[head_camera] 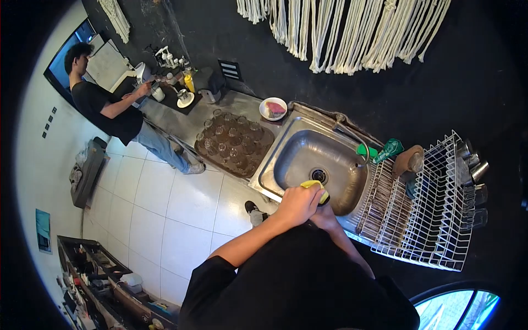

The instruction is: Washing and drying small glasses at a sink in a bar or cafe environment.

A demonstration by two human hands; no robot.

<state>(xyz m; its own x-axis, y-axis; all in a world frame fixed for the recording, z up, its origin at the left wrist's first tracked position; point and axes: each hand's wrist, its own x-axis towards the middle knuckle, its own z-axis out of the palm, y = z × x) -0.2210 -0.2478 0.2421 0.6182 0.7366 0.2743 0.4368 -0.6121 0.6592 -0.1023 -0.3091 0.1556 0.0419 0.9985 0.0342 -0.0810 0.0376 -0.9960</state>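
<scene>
Before me is a stainless steel sink basin, and both my hands meet over its near edge. A yellow cloth or sponge sticks up between them, with a dark part under it that I cannot make out. My left hand is closed around the yellow item. Close against it on the right is my right hand, partly hidden, so its fingers' hold cannot be told. The curved faucet reaches over the basin from the back right.
Upturned glasses stand on a brown tray left of the sink. A white bowl sits behind it. At right is a white wire dish rack with metal cups and glasses. Another person stands at the counter's far left.
</scene>
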